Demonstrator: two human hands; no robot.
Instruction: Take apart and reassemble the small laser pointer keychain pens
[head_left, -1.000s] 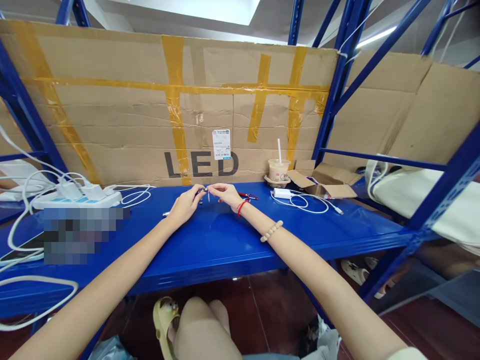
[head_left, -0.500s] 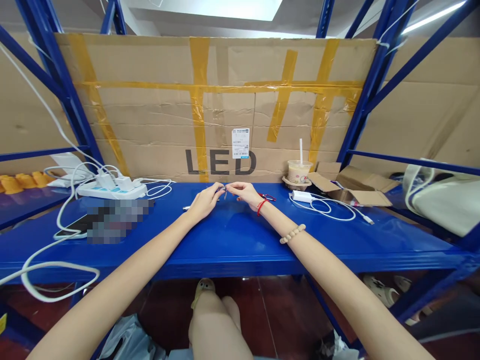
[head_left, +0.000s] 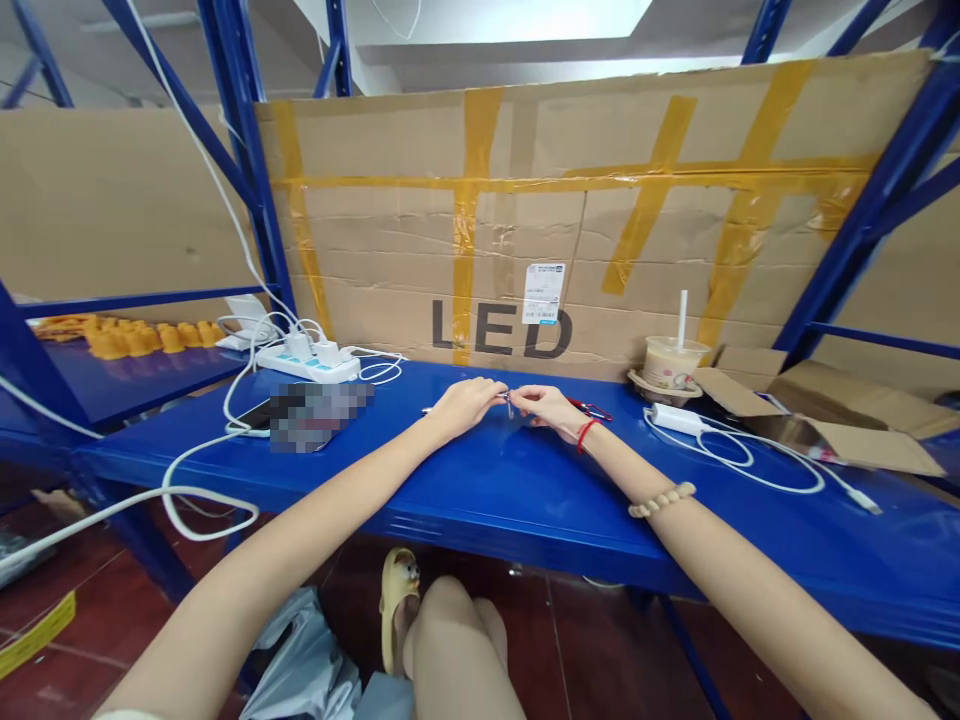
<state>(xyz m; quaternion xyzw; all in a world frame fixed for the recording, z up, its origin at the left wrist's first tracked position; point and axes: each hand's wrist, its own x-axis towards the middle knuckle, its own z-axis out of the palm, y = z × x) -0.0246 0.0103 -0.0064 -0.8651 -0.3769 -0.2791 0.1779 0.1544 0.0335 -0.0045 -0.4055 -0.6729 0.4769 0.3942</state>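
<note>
My left hand (head_left: 469, 405) and my right hand (head_left: 547, 408) meet over the middle of the blue shelf table (head_left: 480, 500). Between their fingertips is a small, dark, shiny piece (head_left: 509, 398), too small to make out. Both hands are closed in a pinch around it. Just behind my right wrist lies a red-handled tool (head_left: 591, 409), partly covered by the hand. The tip of a thin silvery object (head_left: 427, 410) shows at the left of my left hand, the rest hidden behind it.
To the left are a power strip (head_left: 330, 368) with white cables and a phone (head_left: 262, 412). A drink cup (head_left: 671, 362), a white adapter (head_left: 677, 418) with its cable and an opened carton (head_left: 817, 420) stand to the right. Taped cardboard (head_left: 405, 240) walls the back.
The view has swung to the left, so everything appears further right. Both hands keep their pinch on the small piece at the same place on the table.
</note>
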